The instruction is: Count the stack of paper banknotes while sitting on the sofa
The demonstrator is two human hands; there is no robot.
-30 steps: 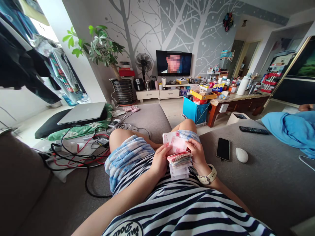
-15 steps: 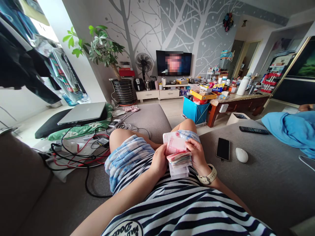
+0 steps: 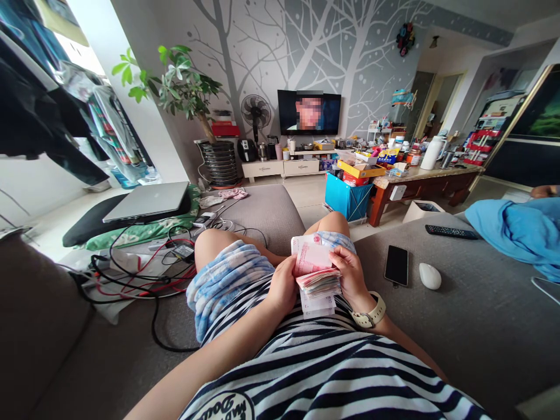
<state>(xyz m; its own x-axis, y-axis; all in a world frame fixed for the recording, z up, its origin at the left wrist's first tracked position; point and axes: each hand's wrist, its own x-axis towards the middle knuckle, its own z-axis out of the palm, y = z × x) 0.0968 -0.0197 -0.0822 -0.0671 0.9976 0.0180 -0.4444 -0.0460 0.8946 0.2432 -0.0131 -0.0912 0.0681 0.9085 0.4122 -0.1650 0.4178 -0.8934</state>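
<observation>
A folded stack of banknotes (image 3: 318, 281) is between my two hands, above my lap. Its upper notes are pinkish red and white; pale ends hang out below the fold. My left hand (image 3: 283, 286) is closed around the stack's left side, its thumb near the upper notes. On the other side my right hand (image 3: 349, 271) pinches the right edge of the notes, thumb and forefinger by a raised pink banknote (image 3: 315, 256). A cream watch (image 3: 370, 312) is on my right wrist. Most fingers behind the stack are hidden.
On the sofa to my right lie a phone (image 3: 396, 265), a white mouse (image 3: 430, 276), a remote control (image 3: 450, 232) and blue cloth (image 3: 518, 230). Tangled cables (image 3: 144, 274) and a laptop (image 3: 146, 201) are at left. A cluttered table (image 3: 429, 178) stands ahead.
Both hands stay nearly in place on the banknotes. The upper notes have shifted very slightly. The picture on the television has changed a little.
</observation>
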